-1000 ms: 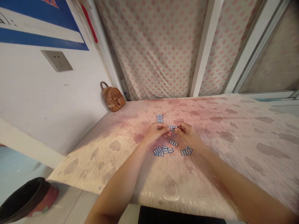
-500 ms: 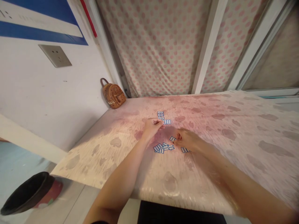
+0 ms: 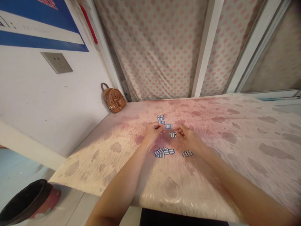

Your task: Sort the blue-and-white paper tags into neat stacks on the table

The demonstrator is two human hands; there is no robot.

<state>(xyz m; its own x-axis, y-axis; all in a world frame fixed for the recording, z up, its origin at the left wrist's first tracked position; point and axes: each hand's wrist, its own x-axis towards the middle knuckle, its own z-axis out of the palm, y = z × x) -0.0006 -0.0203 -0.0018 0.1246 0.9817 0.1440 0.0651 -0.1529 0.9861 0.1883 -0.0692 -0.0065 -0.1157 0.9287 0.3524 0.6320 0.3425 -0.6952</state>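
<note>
My left hand (image 3: 152, 133) is closed, thumb and fingertips pinched at the left end of a small blue-edged piece with white bars (image 3: 168, 126). Whether it lifts that piece or presses it on the tablecloth is hard to tell. Closer to me, my right hand (image 3: 188, 137) pinches the right edge of another blue-and-white barred piece (image 3: 172, 135). Beyond my left hand, similar pieces (image 3: 161, 117) lie grouped in rows. A loose overlapping pile of them (image 3: 164, 152) is on the near side, and one more piece (image 3: 187, 153) sits below my right wrist.
A patterned tablecloth (image 3: 113, 169) covers the table. A small brown backpack-shaped bag (image 3: 114, 99) stands in the far left corner by the wall. Dotted curtains (image 3: 160, 53) hang behind the table. On the floor at lower left is a dark-rimmed bin (image 3: 44, 204).
My right hand has moved away from me with its barred piece, nearer to the row by my left hand. My left hand stays at nearly the same place. The view has tilted slightly.
</note>
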